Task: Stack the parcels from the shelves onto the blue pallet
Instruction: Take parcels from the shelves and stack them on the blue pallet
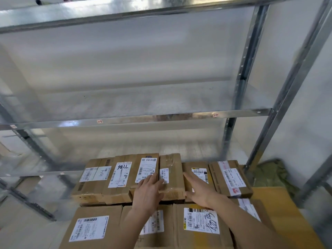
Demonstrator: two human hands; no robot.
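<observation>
1. Both hands are down on the stack, and by my reckoning this is the settling step: squaring a narrow parcel [171, 174] into the back row, not fetching a fresh one.
2. The left hand [148, 192] lies flat with its fingers straight, touching the narrow parcel's left edge and overlapping the labelled parcel [146, 170] just to its left. It grips nothing.
3. The right hand [198, 190] is just as flat and open, palm turned in against the narrow parcel's right side, fingers lying over the lower parcel [197, 174] beyond it.
4. So the parcel sits between the two hands, pressed from both sides. The blue pallet itself is hidden under the boxes, so I can't see it.
5. Next move, I'd say: nudge it flush with its neighbours, then lift both hands away and turn to find more.
6. Materials: plain brown corrugated cardboard, matte, banded with glossy clear tape. Crisp rectangular blocks with white printed labels, some marked by hand.
7. Nearer than the hands, broader flat boxes [201, 225] form the front row.
8. Beyond the hands stands a galvanised steel shelf [136, 121], shiny and mottled, with perforated uprights [246, 56]. The levels in view carry no parcels.
</observation>
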